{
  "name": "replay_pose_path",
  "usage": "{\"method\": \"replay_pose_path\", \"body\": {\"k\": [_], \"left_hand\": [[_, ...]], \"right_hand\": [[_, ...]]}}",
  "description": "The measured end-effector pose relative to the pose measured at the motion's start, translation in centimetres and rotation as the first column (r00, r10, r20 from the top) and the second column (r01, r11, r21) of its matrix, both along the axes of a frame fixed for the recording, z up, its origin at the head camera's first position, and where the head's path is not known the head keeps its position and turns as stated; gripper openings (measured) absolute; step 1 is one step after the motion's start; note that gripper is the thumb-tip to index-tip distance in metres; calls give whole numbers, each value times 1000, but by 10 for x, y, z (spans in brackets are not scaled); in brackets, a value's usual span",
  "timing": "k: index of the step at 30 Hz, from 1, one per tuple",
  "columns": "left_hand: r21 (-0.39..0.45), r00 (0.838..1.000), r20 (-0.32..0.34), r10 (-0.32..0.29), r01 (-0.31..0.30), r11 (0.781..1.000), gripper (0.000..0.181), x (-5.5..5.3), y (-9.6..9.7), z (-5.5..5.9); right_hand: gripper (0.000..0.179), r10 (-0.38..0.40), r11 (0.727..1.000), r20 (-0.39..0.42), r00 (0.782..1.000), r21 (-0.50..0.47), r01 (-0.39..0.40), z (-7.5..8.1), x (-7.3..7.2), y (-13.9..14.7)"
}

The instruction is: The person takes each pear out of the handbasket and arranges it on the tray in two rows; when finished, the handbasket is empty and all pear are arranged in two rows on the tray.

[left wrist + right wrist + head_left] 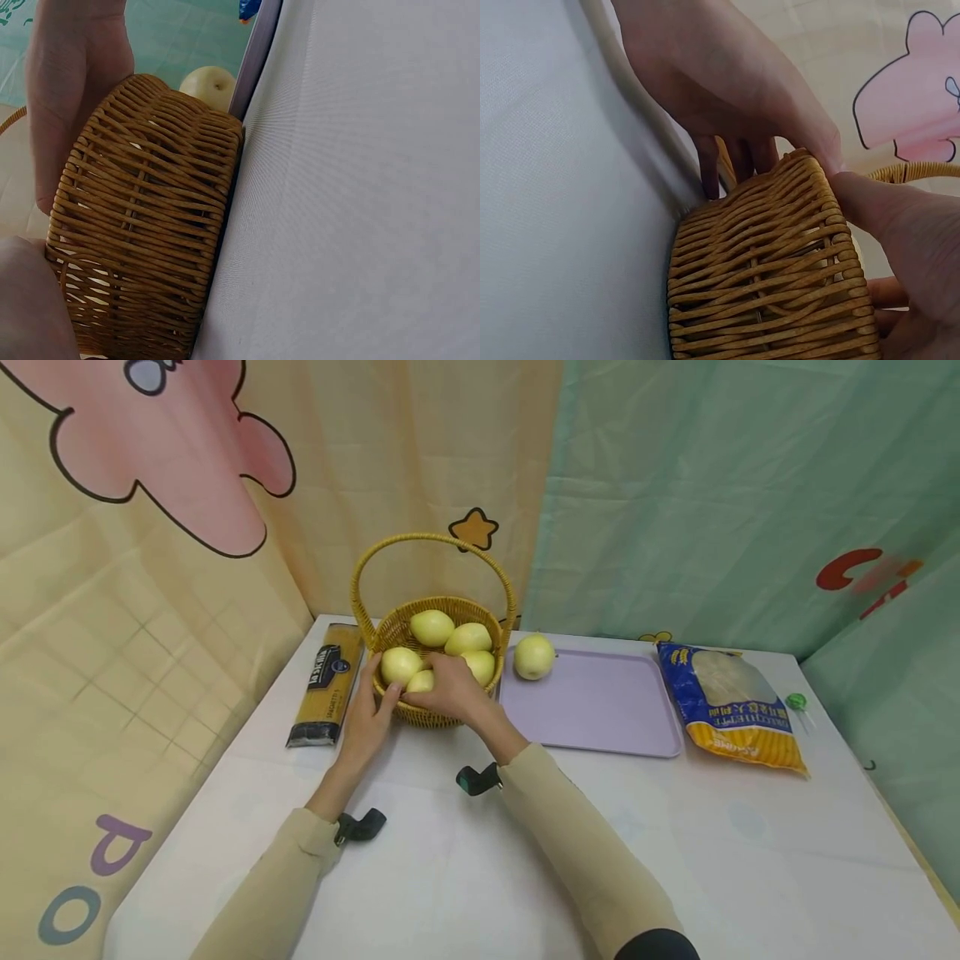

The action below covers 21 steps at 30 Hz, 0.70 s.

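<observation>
A round, golden-brown woven wicker basket, its arched handle upright, stands at the back of a white-covered table with five round, pale yellow-green fruits showing inside. A person's left hand grips the basket's near left wall, fingers outside and thumb at the rim. The right hand reaches over the front rim, thumb and fingers closed about the front fruit; how firmly cannot be told.

Crowding appears the chief hazard: a tug on that fruit could dislodge a neighbour, weight on the front rim could tip the basket toward the person, and a hard squeeze might bruise the skin.

Just right, a matching lone fruit sits at the back left corner of a flat lilac tray; a shove of the basket could set it rolling. Close left, a gold-and-black spaghetti packet risks being bumped. A blue-and-yellow plastic pasta bag lies farther off, seemingly safe.
</observation>
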<state>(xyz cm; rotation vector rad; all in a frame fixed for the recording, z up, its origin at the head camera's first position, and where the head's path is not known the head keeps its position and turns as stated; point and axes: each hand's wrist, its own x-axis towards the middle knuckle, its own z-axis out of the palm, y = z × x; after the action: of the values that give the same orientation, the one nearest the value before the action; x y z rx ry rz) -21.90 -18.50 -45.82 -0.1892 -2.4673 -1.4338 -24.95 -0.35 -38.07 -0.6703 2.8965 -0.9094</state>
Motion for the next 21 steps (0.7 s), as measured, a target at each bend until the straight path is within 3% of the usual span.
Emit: {"method": "replay_pose_path", "body": {"k": [8, 14, 21], "left_hand": [[4, 1000, -4, -10, 10, 1000, 62, 0, 0, 0], [15, 1000, -18, -19, 19, 1000, 60, -1, 0, 0], [10, 1000, -5, -11, 11, 1000, 60, -1, -1, -1]], "right_hand": [[43, -26, 994, -9, 1000, -105, 25, -2, -1, 0], [49, -75, 988, -15, 997, -140, 72, 0, 0, 2], [52, -109, 968, -82, 991, -235, 87, 14, 8, 8]]}}
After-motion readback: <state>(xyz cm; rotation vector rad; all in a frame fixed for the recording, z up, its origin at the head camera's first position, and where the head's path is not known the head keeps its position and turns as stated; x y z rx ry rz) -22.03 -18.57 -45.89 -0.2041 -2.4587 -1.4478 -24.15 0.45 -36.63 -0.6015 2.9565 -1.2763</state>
